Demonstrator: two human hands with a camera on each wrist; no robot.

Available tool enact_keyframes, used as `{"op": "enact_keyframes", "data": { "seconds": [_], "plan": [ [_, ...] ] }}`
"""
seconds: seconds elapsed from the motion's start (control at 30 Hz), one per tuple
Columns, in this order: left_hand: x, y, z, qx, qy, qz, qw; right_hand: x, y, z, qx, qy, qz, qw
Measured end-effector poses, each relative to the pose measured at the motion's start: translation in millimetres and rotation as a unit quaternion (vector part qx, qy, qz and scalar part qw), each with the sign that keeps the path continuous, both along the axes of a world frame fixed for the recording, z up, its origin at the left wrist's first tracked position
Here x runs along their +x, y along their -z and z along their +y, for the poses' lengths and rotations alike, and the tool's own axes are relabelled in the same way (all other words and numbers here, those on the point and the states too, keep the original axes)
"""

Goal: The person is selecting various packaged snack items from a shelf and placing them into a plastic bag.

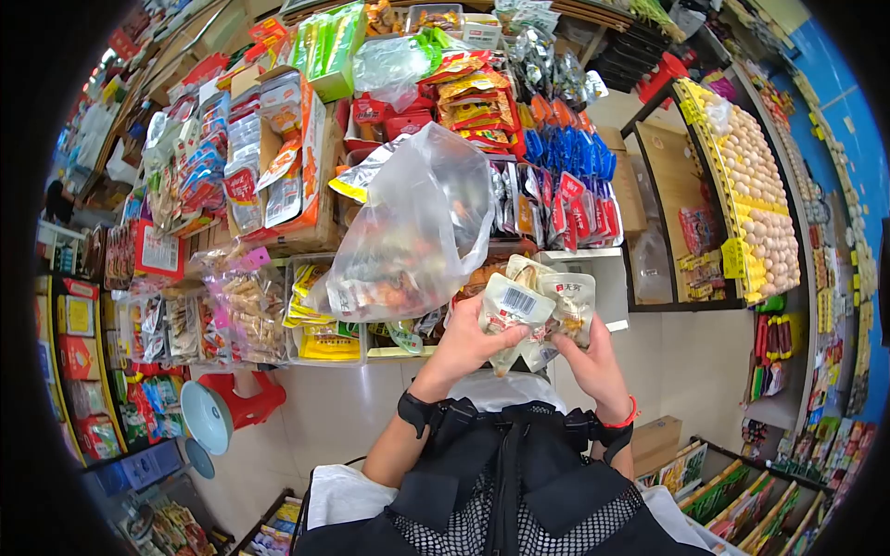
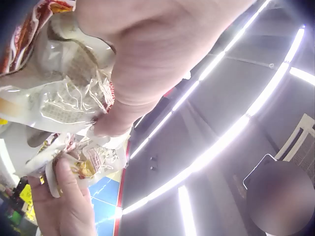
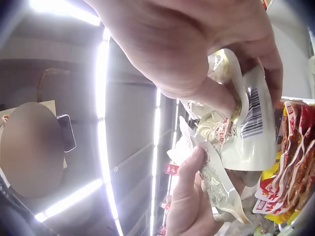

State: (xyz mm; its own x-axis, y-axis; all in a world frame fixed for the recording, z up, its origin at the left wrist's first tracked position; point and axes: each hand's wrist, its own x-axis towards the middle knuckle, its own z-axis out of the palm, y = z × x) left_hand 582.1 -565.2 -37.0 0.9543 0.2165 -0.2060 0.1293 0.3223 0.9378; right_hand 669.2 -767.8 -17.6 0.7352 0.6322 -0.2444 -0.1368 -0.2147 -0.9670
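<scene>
In front of my chest, both hands hold several cream-coloured sealed snack pouches with clear windows. My left hand grips a pouch that has a barcode on it, its thumb laid across the front. On the other side my right hand pinches a second pouch between thumb and fingers. More pouches overlap between the two hands, partly hidden. Close up in the right wrist view, the right fingers wrap a barcoded pouch, while the left thumb presses on a see-through pouch.
A large translucent plastic bag of packets lies on the display ahead. Around it stand boxes of red, blue and yellow snack packets. Egg trays are stacked on the right. A red stool with a pale blue basin stands lower left.
</scene>
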Motion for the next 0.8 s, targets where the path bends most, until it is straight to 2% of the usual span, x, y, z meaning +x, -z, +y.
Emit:
{"op": "enact_keyframes", "data": {
  "seconds": [0.07,0.17,0.23,0.33,0.43,0.53,0.63,0.73,0.8],
  "plan": [
    [0.6,-1.9,1.9,0.018,0.0,0.0,1.0,-1.8,5.2,-2.3,0.008,0.048,-0.051,0.998],
    [2.4,1.0,4.3,0.014,-0.035,-0.001,0.999,-0.1,4.3,-16.8,0.065,0.142,-0.021,0.988],
    [6.2,9.4,2.4,-0.01,-0.083,-0.004,0.996,4.0,9.1,-36.9,0.053,0.209,-0.012,0.976],
    [14.4,5.9,-0.5,-0.02,-0.065,-0.03,0.997,10.1,12.2,-64.9,0.075,0.27,0.018,0.96],
    [24.7,3.9,-9.4,-0.023,-0.054,-0.055,0.997,12.1,8.1,-73.2,0.127,0.257,0.034,0.957],
    [36.4,6.8,-23.6,0.002,-0.026,-0.058,0.998,9.3,2.5,-72.5,0.143,0.171,0.075,0.972],
    [49.9,5.0,-40.0,0.063,0.011,-0.053,0.997,13.9,-14.1,-51.0,0.083,0.057,0.122,0.987],
    [64.8,8.4,-60.7,0.138,0.008,-0.043,0.989,22.9,0.1,-31.4,0.029,-0.016,0.002,0.999],
    [70.3,-2.3,-68.1,0.085,0.007,-0.036,0.996,34.1,-8.4,-27.8,-0.045,-0.047,-0.1,0.993]
  ]
}}
